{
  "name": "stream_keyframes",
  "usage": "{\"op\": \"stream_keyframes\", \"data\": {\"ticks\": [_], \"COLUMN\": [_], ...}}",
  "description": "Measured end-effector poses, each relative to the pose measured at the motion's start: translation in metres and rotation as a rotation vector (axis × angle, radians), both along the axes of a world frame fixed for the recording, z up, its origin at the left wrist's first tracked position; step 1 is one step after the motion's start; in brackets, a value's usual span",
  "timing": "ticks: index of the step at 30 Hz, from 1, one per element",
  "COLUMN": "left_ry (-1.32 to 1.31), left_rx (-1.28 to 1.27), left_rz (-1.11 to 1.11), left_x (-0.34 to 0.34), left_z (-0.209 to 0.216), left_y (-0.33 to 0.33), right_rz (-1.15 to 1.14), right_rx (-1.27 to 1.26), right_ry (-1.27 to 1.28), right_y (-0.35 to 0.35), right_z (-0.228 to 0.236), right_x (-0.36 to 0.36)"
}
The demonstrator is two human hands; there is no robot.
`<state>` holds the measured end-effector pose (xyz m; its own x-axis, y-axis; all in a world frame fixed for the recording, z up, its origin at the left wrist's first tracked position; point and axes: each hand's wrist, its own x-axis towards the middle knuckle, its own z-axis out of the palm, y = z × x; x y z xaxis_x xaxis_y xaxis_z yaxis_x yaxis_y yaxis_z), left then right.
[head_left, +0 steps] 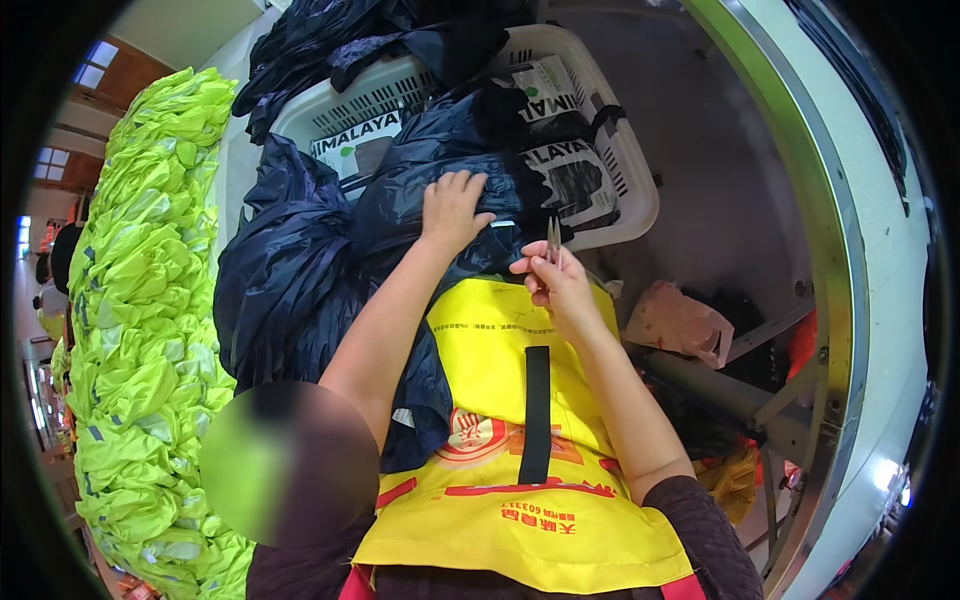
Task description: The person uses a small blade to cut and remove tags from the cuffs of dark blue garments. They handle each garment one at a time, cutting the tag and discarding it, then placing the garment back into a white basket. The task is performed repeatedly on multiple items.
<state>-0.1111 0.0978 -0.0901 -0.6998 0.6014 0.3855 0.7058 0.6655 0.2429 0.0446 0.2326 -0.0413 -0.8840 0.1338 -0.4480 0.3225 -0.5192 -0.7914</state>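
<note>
My left hand [455, 210] rests palm down, fingers apart, on a shiny dark navy garment [300, 255]. The thin cloth is bunched and drapes over the left side of my lap. Just right of it, my right hand [560, 285] is closed around a small metal pair of thread snips [554, 240], its two pointed tips upward. Below the hands, a yellow apron [470, 320] covers my lap, with a black strap [536, 415] lying down its middle. A round blurred patch hides the area beside my left upper arm.
Ahead, a white plastic basket [640, 205] holds navy garments with black-and-white printed panels. A tall heap of neon yellow-green garments [150, 300] lines the left. On the right curve a metal table frame [840, 280] and a white tabletop [900, 330]. A pinkish bag [680, 322] lies below.
</note>
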Motion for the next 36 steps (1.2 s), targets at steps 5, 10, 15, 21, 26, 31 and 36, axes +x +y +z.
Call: {"op": "stream_keyframes", "data": {"ticks": [5, 10, 15, 21, 26, 31, 36], "left_ry": [-0.245, -0.120, -0.282, -0.370, -0.504, -0.741, -1.176], "left_rx": [-0.001, 0.282, 0.509, 0.622, 0.564, 0.442, 0.471], "left_rz": [0.055, -0.192, -0.150, -0.470, -0.532, -0.408, -0.304], "left_x": [-0.017, 0.007, 0.068, 0.155, 0.187, 0.187, 0.184], "left_z": [-0.018, 0.029, 0.087, 0.153, 0.132, 0.113, 0.111], "left_y": [0.008, -0.011, -0.055, -0.070, -0.044, -0.043, -0.049], "right_rz": [0.000, -0.252, -0.206, 0.050, 0.029, 0.077, 0.162], "right_rx": [0.086, 0.141, 0.379, 0.350, 0.447, 0.216, 0.231], "right_ry": [-0.060, -0.020, 0.167, 0.231, 0.110, 0.018, 0.000], "right_y": [-0.001, 0.020, 0.008, -0.001, 0.001, 0.003, 0.001], "right_z": [-0.006, -0.005, 0.033, 0.090, 0.084, 0.077, 0.056], "right_x": [0.011, -0.010, -0.014, 0.067, 0.101, 0.112, 0.121]}}
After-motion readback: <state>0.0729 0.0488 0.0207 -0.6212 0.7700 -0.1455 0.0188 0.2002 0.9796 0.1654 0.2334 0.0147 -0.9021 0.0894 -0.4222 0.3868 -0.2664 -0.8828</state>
